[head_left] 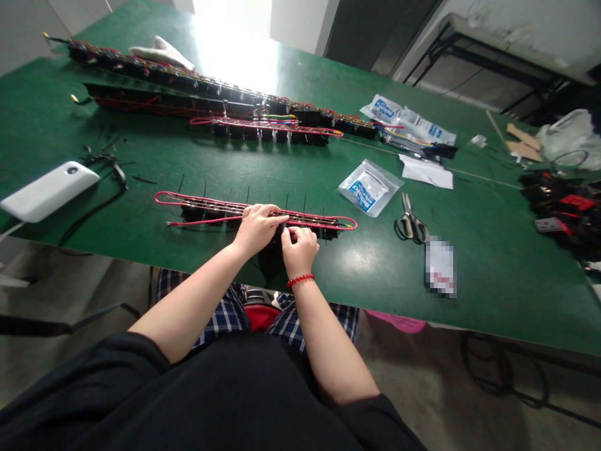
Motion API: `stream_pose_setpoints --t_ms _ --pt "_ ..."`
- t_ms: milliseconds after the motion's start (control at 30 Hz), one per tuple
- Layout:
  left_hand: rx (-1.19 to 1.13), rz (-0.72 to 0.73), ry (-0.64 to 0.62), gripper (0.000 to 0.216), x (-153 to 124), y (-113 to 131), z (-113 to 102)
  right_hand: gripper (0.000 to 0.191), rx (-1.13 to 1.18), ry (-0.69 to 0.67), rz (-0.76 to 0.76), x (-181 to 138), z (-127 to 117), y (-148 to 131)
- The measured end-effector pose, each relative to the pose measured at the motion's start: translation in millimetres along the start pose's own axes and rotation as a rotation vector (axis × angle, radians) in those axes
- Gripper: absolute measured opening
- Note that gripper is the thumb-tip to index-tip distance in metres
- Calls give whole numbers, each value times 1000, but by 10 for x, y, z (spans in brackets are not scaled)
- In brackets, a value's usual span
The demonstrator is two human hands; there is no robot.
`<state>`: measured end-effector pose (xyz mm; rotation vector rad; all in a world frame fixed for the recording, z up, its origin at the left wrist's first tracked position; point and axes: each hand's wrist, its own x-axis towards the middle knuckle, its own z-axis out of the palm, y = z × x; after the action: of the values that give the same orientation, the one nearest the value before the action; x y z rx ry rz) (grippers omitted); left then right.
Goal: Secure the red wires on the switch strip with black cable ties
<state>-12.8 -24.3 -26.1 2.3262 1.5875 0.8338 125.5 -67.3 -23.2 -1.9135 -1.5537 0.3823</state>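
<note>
Status on the near strip:

- The wired strip lies flat on the green table, close to the near edge and straight in front of us. It is a row of black blocks with a red wire looped around it end to end. Thin black ties stand up along it.
- Our left hand sits on top of the strip, right of its middle. The fingers are curled over it and closed down on the wires.
- Our right hand is just beside the left, touching it, at the strip's near edge. The fingertips are pinched together on a black part of the strip. We can't tell which piece, it's too small.
- There's a red bead bracelet on the right wrist.

Around it:

- The scissors lie right of the strip, near its end but not touching, blades pointing away from us.
- A clear packet with a blue label sits behind the scissors.
- A blurred-out card lies on the near side of the scissors, to their right.
- A white sheet and 2 more clear packets are further back.
- The longer wired strips run in rows across the far side of the table, well apart from ours.
- A white box sits at the left edge with a black cable beside it.
- A pile of black and red parts sits at the far right, with a white plastic bag behind it.
</note>
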Motion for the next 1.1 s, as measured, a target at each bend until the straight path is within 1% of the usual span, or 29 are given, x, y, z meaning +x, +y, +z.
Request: stream_pose_setpoints --t_ms 133,233,300,467,600,667,767,867,1000,1100 --pt "36 48 -7 29 -27 -20 -14 29 4 -1 -18 23 7 10" --pt "50 53 -13 32 -35 -12 -18 37 8 -10 -31 19 11 8" --pt "58 44 -15 32 -38 5 -16 36 -1 -16 -40 19 21 -6" --pt "68 22 -33 27 -30 29 -36 25 -8 -21 -57 34 55 -29" --pt "54 107 -97 38 -12 -26 -137 23 13 -27 -59 43 55 -22" --pt "63 155 -117 39 -5 -72 -187 21 34 -34 -57 47 47 -21" --pt "106 171 -67 36 -2 -136 -204 19 72 -41 -44 56 38 -23" --pt "148 154 -4 36 -7 -173 -150 18 86 -50 -30 64 34 -22" --pt "161 143 18 35 -12 -185 -75 19 65 -63 -35 71 33 -16" --pt "150 138 21 34 -10 -186 -63 21 48 -67 -48 77 35 -12"
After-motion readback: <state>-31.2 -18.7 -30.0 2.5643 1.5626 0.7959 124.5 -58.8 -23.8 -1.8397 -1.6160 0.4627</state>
